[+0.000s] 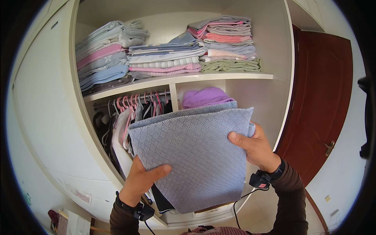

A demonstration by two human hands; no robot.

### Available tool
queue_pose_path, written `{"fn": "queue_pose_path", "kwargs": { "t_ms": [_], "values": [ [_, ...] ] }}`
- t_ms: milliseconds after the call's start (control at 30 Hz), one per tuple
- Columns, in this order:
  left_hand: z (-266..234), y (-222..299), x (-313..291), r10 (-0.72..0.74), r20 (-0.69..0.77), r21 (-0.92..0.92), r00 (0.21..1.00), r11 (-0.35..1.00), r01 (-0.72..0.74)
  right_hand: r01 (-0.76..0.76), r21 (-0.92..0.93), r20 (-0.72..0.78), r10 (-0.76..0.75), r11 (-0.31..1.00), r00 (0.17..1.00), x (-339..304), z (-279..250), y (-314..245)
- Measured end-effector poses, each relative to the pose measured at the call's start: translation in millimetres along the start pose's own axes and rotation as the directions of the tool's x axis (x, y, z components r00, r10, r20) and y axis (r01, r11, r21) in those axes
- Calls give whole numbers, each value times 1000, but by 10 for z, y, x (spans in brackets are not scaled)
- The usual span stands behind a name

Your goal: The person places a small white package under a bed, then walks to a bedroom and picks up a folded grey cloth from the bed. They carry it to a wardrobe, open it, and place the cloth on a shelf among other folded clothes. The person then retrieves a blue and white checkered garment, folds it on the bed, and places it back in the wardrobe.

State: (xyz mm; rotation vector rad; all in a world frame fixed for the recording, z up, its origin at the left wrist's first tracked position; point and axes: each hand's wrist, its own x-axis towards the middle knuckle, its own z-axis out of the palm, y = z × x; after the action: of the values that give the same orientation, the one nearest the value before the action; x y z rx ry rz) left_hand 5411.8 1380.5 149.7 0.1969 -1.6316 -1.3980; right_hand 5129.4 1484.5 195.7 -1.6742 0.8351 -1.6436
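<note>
A folded grey-blue cloth with a woven basket pattern is held up in front of the open wardrobe. My left hand grips its lower left side, thumb across the front and fingers behind. On the upper right edge my right hand pinches it the same way, fingers hidden behind the cloth. Both wrists carry black straps with small devices and cables. Behind the cloth's top edge, a purple bundle sits in the right compartment.
Folded textile stacks line the wardrobe shelf. Below it at left, clothes hang on pink and grey hangers from a rail. A brown door stands to the right. A white sliding panel covers the wardrobe's left side.
</note>
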Motion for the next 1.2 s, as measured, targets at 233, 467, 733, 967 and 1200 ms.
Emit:
{"fn": "queue_pose_path", "kwargs": {
  "t_ms": [233, 467, 733, 967, 1200],
  "values": [
    [238, 137, 452, 202, -61, 242, 977, 953, -182, -17, 20, -182, 20, 1000, 983, 161, -233, 118],
    [320, 574, 1059, 305, -170, 460, 937, 865, -198, 483, -849, 140, -790, 214, 597, -273, 93, 558],
    [856, 1122, 1019, 704, 496, 477, 509, 268, -837, 334, -941, 261, -754, -58, 602, 525, 392, 743],
    [943, 1479, 853, 704, 625, 434, 336, 45, -900, 197, -898, 439, -825, -393, 355, 1069, 356, 179],
    [582, 1584, 896, 745, 588, 495, 314, -25, -869, 21, -815, 563, -782, -579, 267, 1291, 188, -419]
  ]
}}
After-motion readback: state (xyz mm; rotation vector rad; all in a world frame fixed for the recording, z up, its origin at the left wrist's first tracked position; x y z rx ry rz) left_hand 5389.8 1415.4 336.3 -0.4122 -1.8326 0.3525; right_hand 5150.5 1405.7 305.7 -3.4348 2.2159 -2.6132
